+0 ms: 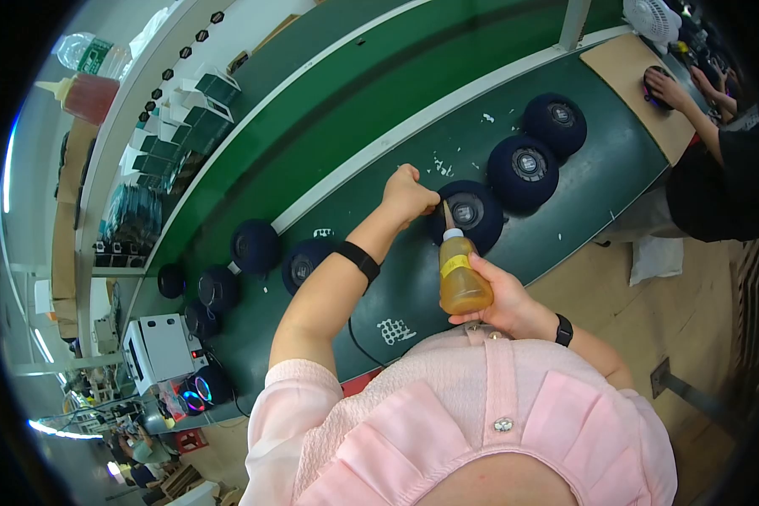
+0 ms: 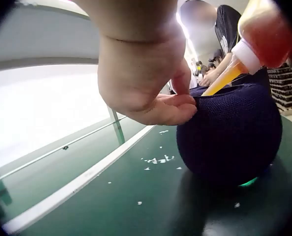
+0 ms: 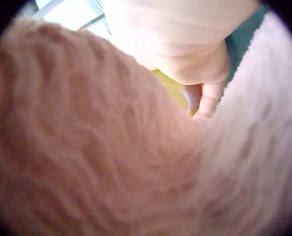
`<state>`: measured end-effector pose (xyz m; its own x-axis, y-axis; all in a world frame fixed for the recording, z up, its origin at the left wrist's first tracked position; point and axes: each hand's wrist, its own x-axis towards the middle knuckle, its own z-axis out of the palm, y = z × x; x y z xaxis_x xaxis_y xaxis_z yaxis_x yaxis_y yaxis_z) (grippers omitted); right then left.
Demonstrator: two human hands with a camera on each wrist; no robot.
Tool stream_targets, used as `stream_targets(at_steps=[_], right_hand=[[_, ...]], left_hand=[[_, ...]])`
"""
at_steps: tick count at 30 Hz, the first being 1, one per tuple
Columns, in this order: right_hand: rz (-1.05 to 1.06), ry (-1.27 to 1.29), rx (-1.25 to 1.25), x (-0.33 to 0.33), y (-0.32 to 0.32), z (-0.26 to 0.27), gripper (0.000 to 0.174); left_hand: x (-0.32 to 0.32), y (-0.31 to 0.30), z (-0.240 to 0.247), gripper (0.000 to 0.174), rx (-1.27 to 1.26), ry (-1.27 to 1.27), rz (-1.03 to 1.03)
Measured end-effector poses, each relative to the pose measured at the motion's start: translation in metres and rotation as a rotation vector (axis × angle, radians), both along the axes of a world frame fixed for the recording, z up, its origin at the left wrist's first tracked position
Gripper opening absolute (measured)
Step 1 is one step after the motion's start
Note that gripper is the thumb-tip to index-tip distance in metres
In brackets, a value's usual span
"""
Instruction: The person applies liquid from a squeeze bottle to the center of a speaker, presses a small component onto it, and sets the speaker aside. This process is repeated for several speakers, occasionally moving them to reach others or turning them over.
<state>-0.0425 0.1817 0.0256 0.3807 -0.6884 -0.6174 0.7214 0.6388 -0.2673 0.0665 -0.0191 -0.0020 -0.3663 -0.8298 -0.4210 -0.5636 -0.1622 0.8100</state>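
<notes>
A white fan (image 1: pixel 652 19) stands near brown cardboard (image 1: pixel 622 72).

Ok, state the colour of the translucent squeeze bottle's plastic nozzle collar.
White collar, clearest in the left wrist view.

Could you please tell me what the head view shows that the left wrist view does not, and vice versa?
Only the head view: the right hand gripping the amber bottle, the white fan and the white boxy machine.

Only the left wrist view: a bright green patch low at the base of the round navy unit.

Both: the left hand pinching that unit's upper edge, the bottle's nozzle beside it, and the green table.
</notes>
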Motion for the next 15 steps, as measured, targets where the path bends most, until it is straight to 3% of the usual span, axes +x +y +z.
stream_targets(at_steps=[4,15], right_hand=[[-0.014,-0.018,-0.017,0.004,0.0,-0.001,0.042],[-0.092,-0.071,-0.016,0.007,-0.004,-0.005,0.042]], left_hand=[[0.0,0.012,-0.003,0.05,0.065,0.071,0.154],[0.0,0.017,-0.003,0.042,0.065,0.157,0.219]])
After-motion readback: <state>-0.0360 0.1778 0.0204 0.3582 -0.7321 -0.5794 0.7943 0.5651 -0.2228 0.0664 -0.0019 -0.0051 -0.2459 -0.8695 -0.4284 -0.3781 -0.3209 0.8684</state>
